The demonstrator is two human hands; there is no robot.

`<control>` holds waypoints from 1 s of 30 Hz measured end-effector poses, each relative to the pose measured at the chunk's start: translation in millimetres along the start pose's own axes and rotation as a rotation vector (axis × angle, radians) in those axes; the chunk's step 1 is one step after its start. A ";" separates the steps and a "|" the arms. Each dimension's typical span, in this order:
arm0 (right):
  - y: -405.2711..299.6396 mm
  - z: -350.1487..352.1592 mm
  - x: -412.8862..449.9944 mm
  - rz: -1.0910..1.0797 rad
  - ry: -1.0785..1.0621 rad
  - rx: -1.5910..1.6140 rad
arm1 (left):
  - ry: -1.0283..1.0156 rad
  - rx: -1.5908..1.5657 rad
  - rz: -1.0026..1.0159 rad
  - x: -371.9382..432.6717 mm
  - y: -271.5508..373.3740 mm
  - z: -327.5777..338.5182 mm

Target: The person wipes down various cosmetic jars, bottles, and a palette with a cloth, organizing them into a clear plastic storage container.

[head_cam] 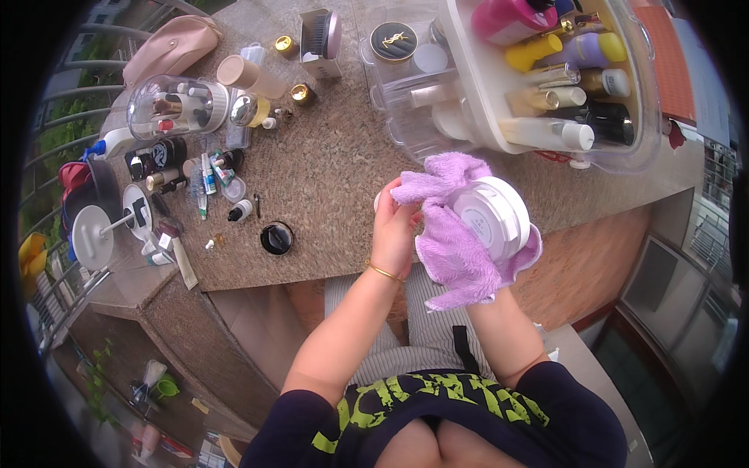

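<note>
My left hand pinches a corner of a fluffy purple cloth above the front edge of the granite table. A rounded white edge shows behind my left fingers; what it belongs to is hidden. Wrapped partly in the cloth is a round, clear-sided jar with a white lid, tilted with its labelled base towards me. My right forearm runs up under the cloth, which covers my right hand. Cloth and jar are held up off the table on that side.
A clear organizer and a white bin full of bottles stand at the back right. Along the left lie a domed brush case, a pink pouch, a round white stand mirror and small cosmetics. A black round lid lies near the front edge.
</note>
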State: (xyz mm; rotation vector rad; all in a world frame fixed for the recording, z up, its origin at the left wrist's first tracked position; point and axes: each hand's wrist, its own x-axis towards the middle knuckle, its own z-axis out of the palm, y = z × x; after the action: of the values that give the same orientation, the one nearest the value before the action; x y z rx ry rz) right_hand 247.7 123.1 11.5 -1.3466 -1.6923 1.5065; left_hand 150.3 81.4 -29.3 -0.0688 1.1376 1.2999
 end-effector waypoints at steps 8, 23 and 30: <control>-1.7 16.7 -9.4 -0.010 0.037 -0.013 | -0.530 -0.589 -0.122 -5.9 34.5 10.2; -53.1 58.3 8.1 -0.049 0.164 0.653 | -0.208 -0.104 0.351 -42.4 74.7 -1.7; -50.3 79.9 20.0 -0.469 0.042 0.148 | -0.279 -0.069 0.402 -68.8 90.7 -14.9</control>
State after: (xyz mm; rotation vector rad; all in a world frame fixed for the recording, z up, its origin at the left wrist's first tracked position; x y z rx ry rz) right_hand 154.4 110.9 32.8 -0.8229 -1.6843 1.2876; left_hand 81.8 54.5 58.8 0.2965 0.8916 1.6460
